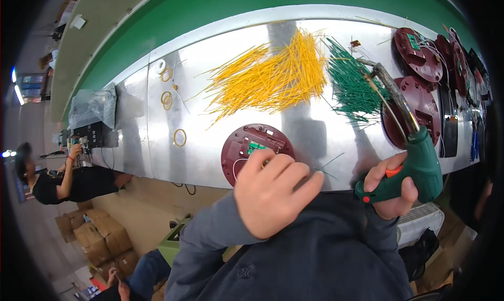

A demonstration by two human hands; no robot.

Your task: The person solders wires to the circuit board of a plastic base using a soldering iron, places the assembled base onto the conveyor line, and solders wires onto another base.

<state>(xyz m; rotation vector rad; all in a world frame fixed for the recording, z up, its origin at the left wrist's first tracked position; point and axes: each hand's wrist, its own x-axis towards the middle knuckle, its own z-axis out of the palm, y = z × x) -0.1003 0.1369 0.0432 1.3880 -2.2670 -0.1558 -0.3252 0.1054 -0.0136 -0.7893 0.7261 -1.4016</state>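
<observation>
My left hand (278, 193) is closed, fingers curled over the near side of a round maroon plastic housing (231, 150) lying on the metal table. What the fingertips pinch, if anything, is hidden. Inside the housing sit a small green circuit board (256, 146) and a pale wire. In my right hand (399, 198) is a green soldering gun (428, 167) with an orange trigger, its metal barrel tilted up and away to the left. Beyond the hands lie a heap of yellow wires (286, 78) and a smaller heap of green wires (353, 86).
More maroon housings (422, 104) crowd the table's right end. Yellow rings (180, 138) and a white roll (160, 67) lie left of the wires. Farther left are a plastic bag (100, 106) and a person in black (76, 185). Cardboard boxes (100, 233) stand on the floor.
</observation>
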